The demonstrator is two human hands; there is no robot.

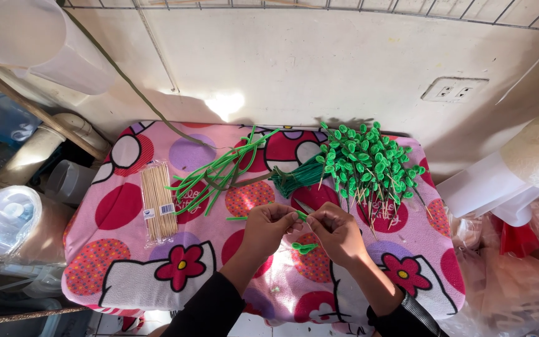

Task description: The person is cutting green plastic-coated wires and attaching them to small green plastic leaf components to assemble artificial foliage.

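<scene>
**Q:** On the table, what are the two hands doing?

**A:** Over the near middle of a pink spotted cloth (pixel 126 212), both hands meet, fingertips almost touching. The left hand (pixel 268 226) is curled, pinching one end of a thin green stem (pixel 237 218); the right hand (pixel 337 232) is curled too, its thumb and forefinger closed on the stem's other end.

**Q:** Which way does that stem lie?

**A:** Its long axis runs left to right. A short length sticks out to the left of the left hand, so that hand is the nearer one to the free end. Between the hands only a small green bit shows.

**Q:** Anything else within reach?

**A:** Just below the fingertips a small green leaf piece (pixel 304 248) lies on the cloth, slightly nearer the right hand. Beyond the right hand sits a heap of finished leafy stems (pixel 369 163). Beside it, a tied bundle of green strands (pixel 296 178). Beyond the left hand, loose long green stems (pixel 216 175) fan out. Well to the left lies a clear packet of wooden skewers (pixel 158 201), lengthwise away from the person.
</scene>
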